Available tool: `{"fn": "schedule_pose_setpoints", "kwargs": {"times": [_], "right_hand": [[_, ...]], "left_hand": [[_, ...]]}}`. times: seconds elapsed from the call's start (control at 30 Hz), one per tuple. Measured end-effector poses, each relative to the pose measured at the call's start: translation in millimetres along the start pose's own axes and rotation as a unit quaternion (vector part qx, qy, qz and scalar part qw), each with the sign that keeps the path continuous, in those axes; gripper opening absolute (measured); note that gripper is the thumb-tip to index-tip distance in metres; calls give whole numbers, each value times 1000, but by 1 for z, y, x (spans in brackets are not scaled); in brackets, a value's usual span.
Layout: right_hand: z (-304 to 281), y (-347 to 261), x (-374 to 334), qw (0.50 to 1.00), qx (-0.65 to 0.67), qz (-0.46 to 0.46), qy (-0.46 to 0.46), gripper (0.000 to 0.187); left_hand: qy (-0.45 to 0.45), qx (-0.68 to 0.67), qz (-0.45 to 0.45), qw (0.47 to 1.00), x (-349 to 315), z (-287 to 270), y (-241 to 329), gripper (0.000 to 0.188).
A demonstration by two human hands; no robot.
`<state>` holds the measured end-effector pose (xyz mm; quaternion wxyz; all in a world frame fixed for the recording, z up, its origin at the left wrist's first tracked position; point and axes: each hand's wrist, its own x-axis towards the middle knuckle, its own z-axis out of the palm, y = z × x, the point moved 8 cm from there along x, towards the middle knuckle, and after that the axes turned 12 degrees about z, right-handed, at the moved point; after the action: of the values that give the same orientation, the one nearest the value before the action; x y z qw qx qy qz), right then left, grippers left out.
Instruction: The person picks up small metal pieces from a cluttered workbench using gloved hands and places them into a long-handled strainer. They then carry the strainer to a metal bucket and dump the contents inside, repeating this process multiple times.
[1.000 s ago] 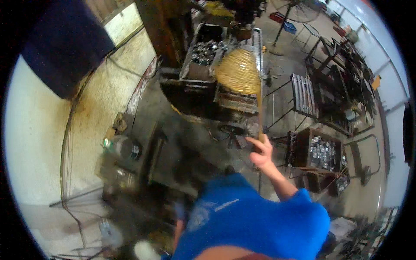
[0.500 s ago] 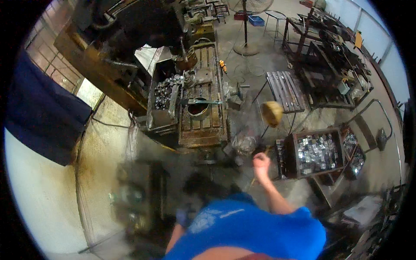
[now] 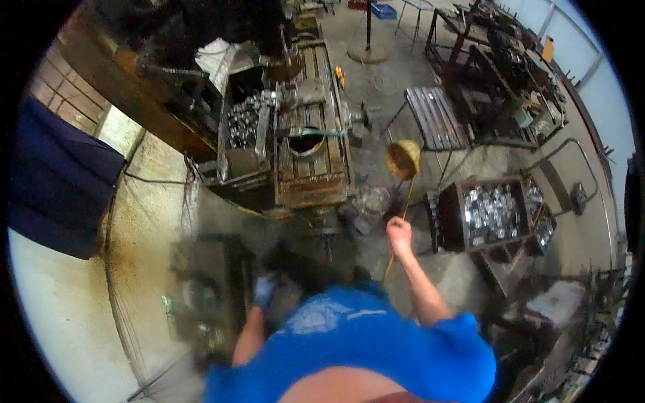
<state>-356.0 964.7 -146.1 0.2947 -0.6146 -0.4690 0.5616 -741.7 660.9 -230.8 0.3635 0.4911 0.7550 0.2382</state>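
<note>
My right hand (image 3: pixel 399 232) is closed around the long thin handle of a yellowish, round-bowled ladle (image 3: pixel 403 159). The bowl is out ahead of the hand, beside the slatted stool, and the handle's other end runs back toward my body. Low on the left, my left hand (image 3: pixel 265 289) wears a pale bluish glove; it is smeared, so its fingers do not show clearly. Nearest that hand is a dark, blurred piece of equipment (image 3: pixel 208 292). Right of my right hand stands a deep metal bin (image 3: pixel 455 225) filled with small shiny metal parts (image 3: pixel 494 213).
Ahead is a slotted machine table (image 3: pixel 312 196) carrying a round pot (image 3: pixel 306 144). To its left is a box of metal parts (image 3: pixel 245 127). A slatted stool (image 3: pixel 435 119) stands right of the machine; a wheeled trolley handle (image 3: pixel 591 164) rises at far right. Cables run along the left floor.
The ladle's bowl has shifted left and slightly nearer the machine, its hollow now showing. My right hand moved a little forward; my left arm has come further into view at left.
</note>
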Motion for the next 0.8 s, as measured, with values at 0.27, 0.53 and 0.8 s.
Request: {"fn": "schedule_pose_setpoints", "kwargs": {"times": [0.27, 0.53, 0.8], "right_hand": [[57, -8, -61, 997, 21, 60, -34, 7], [62, -31, -92, 830, 495, 171, -193, 10], [36, -18, -75, 954, 271, 127, 17, 9]], "left_hand": [[-17, -98, 78, 992, 59, -111, 15, 33], [7, 40, 172, 984, 128, -212, 50, 32], [42, 2, 235, 971, 167, -272, 151, 28]]}}
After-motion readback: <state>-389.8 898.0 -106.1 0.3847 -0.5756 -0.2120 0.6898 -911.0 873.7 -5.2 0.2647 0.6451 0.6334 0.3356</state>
